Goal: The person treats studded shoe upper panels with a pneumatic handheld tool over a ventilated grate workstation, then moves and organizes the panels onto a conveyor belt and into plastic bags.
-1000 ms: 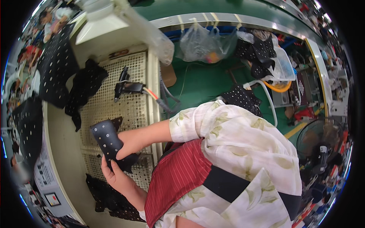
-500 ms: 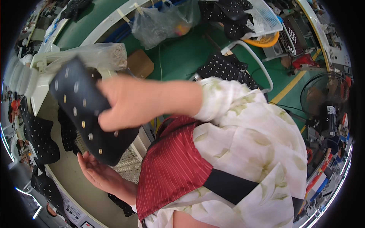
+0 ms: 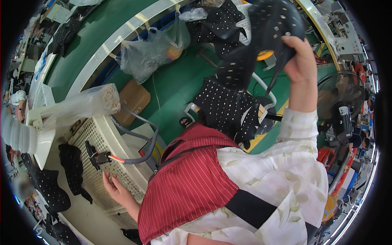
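My right hand (image 3: 302, 61) is raised at the upper right, fingers closed on a black fabric piece with light dots (image 3: 273, 28). The cloth hangs down in folds, partly blurred, in front of other dotted fabric. At the lower left, my left hand (image 3: 116, 190) has its fingers apart and holds nothing. Just above its fingertips is a black bracket-like device (image 3: 98, 157) on a thick dark cable. Beside that hand stands a cream perforated basket (image 3: 130, 175). A dark strip of dotted fabric (image 3: 71, 169) lies left of the basket.
More dotted fabric (image 3: 216, 104) is draped over a white-framed stand in the middle. Clear plastic bags (image 3: 141, 61) hang from the curved table edge. A plastic-wrapped roll (image 3: 81, 104), a brown board (image 3: 132, 100) and a floor fan (image 3: 341, 106) stand around.
My right hand has swung from the left side over the basket to the upper right, carrying the dotted fabric. The left hand has shifted slightly right and down, and the black device now shows.
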Tool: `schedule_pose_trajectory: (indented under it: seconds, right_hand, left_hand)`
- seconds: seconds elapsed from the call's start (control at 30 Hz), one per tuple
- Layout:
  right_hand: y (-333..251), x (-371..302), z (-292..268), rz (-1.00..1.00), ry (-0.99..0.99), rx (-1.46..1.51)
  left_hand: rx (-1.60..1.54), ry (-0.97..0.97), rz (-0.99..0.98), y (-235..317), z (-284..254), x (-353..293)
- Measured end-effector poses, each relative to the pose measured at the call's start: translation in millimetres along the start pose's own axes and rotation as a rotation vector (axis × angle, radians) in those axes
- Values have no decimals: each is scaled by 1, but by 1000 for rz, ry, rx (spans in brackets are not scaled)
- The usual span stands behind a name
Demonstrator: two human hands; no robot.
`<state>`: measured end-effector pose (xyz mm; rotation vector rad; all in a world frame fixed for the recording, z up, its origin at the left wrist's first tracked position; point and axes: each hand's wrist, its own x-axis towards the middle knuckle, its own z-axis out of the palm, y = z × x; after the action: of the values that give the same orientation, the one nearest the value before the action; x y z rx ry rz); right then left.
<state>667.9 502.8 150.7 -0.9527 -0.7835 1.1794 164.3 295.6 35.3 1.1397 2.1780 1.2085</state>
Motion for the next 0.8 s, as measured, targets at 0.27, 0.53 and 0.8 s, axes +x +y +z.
schedule_pose_trajectory:
  seconds: [0.27,0.53,0.8]
  right_hand:
    - [-63,173,-144,-121,512,-31]
    - [3,210,-234,-91,831,66]
    - [187,139,-320,357,1035,90]
  left_hand:
    - [213,16,-99,-22,-16,8]
    - [651,-125,-35,-16,-26,21]
    - [840,-368,121,4,0,53]
